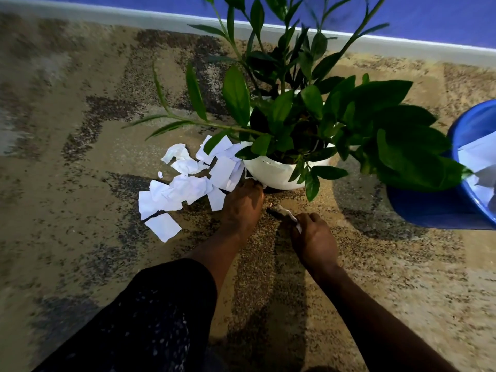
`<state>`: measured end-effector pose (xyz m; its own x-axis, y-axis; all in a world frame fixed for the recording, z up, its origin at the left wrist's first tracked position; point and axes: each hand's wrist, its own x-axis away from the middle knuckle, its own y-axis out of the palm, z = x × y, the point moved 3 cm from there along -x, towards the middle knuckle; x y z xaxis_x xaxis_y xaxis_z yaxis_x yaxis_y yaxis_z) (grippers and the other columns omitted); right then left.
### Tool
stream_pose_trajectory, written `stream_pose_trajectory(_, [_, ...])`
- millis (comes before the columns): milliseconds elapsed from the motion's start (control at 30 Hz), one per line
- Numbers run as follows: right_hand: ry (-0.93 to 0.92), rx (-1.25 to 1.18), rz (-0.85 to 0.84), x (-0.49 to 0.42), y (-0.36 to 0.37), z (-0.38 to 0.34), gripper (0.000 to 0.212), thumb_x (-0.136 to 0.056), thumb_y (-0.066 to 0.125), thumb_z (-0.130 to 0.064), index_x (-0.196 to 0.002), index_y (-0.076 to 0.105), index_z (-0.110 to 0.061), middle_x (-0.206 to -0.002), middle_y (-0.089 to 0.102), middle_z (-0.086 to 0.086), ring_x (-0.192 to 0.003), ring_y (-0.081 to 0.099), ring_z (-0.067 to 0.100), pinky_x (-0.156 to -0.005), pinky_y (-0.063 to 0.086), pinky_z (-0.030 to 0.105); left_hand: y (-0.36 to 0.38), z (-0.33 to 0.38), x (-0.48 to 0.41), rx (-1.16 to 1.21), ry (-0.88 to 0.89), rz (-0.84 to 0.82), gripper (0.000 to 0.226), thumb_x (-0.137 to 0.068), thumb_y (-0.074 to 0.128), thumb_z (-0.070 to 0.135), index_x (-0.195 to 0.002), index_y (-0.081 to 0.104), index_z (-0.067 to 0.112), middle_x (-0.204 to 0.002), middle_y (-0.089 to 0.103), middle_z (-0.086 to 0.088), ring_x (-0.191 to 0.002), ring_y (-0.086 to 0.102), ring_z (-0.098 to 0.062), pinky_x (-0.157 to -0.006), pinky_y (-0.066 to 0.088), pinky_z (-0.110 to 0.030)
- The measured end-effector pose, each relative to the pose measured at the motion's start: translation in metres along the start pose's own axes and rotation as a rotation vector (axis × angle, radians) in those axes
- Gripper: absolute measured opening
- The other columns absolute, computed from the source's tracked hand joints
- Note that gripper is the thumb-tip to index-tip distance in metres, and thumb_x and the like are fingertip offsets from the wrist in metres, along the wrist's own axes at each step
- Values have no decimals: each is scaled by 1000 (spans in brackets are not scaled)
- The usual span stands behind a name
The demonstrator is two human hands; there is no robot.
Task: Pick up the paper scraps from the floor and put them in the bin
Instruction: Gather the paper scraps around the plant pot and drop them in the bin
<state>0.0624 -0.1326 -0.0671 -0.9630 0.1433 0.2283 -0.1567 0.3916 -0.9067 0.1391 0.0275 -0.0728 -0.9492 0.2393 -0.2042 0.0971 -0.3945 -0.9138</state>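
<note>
Scraps (185,183) blank, no writing; left grip (243,205) state unclear, right grip (312,234) pinching scrap (291,217).

We see white paper scraps (177,189) on a floor (80,130) speckled tan with dark brown patches, a white pot (271,170) of glossy green leaves (236,95), a blue bin (472,124), a blue wall (429,12) above a grey skirting (107,16), and a black sleeve (150,312) flecked white

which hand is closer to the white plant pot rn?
Left. The left hand reaches to the base of the white plant pot, fingertips at its lower edge beside the paper scraps. The right hand is lower in the frame, apart from the pot, pinching a small scrap.
</note>
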Motion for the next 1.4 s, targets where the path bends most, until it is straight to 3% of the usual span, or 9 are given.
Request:
stream_pose_trajectory(300, [52, -98, 156, 5, -39, 15, 9, -90, 56, -16, -90, 64, -12, -76, 64, 7, -56, 50, 19, -48, 34, 24, -28, 40, 13, -178, -181, -236, 17, -89, 58, 32, -83, 67, 18, -69, 63, -4, -57, 57, -17, -47, 32, -23])
stream_pose_trajectory(500, [145, -200, 318, 2, -92, 14, 16, -90, 50, -12, -83, 64, -7, -64, 63, 13, -47, 51, 23, -46, 36, 27, -48, 98, 9, 198, -226, -220, 14, -89, 55, 25, -82, 66, 20, -76, 63, -5, -62, 60, -24, -48, 41, -29])
stream_pose_trajectory(700, [186, -299, 540, 19, -195, 29, 23, -87, 56, -12, -66, 48, -15, -55, 52, 5, -53, 50, 27, -54, 27, 29, -104, 179, -20, 425, -5, -55, 12, -88, 57, 24, -82, 67, 20, -76, 63, 0, -63, 59, -17, -54, 49, -36])
stream_pose_trajectory(867, [229, -252, 774, 33, -285, 67, 24, -89, 53, -15, -65, 50, -13, -68, 64, 22, -63, 56, 35, -58, 33, 34, -145, 267, -65, 547, 159, 71, 14, -87, 58, 21, -81, 68, 15, -77, 64, -5, -70, 60, -23, -62, 48, -35])
stream_pose_trajectory(1067, [351, -248, 826, 26, -329, 108, 20, -90, 52, -13, -76, 59, -2, -78, 67, 26, -73, 63, 40, -62, 41, 37, -151, 350, -114, 638, 309, 46, 23, -85, 56, 12, -62, 57, 7, -64, 58, -9, -62, 52, -26, -56, 43, -37])
stream_pose_trajectory(1167, [327, -326, 828, 24, -333, 120, 16, -90, 54, -15, -87, 65, -3, -80, 70, 19, -76, 65, 35, -62, 39, 30, -138, 375, -122, 618, 394, -66, 23, -83, 55, 11, -60, 56, 5, -63, 58, -16, -63, 54, -31, -56, 42, -40])
stream_pose_trajectory(1233, [337, -380, 803, 27, -333, 123, 18, -89, 57, -16, -101, 65, -5, -89, 71, 16, -83, 66, 32, -65, 41, 28, -123, 380, -125, 568, 385, -190, 21, -87, 53, 12, -69, 61, 4, -70, 63, -19, -69, 59, -35, -60, 46, -43])
stream_pose_trajectory(1300, [360, -390, 776, 29, -328, 126, 35, -86, 61, -15, -120, 59, -4, -106, 69, 17, -94, 65, 33, -78, 48, 33, -110, 378, -123, 477, 354, -295, 19, -91, 51, 13, -99, 64, 2, -93, 68, -21, -89, 62, -37, -75, 50, -45])
stream_pose_trajectory(1400, [365, -369, 742, 33, -320, 124, 50, -84, 62, -15, -132, 49, -7, -123, 60, 20, -98, 64, 36, -83, 51, 40, -102, 367, -108, 404, 286, -378, 54, -96, 46, 15, -145, 28, 3, -138, 47, -21, -124, 48, -33, -98, 41, -41])
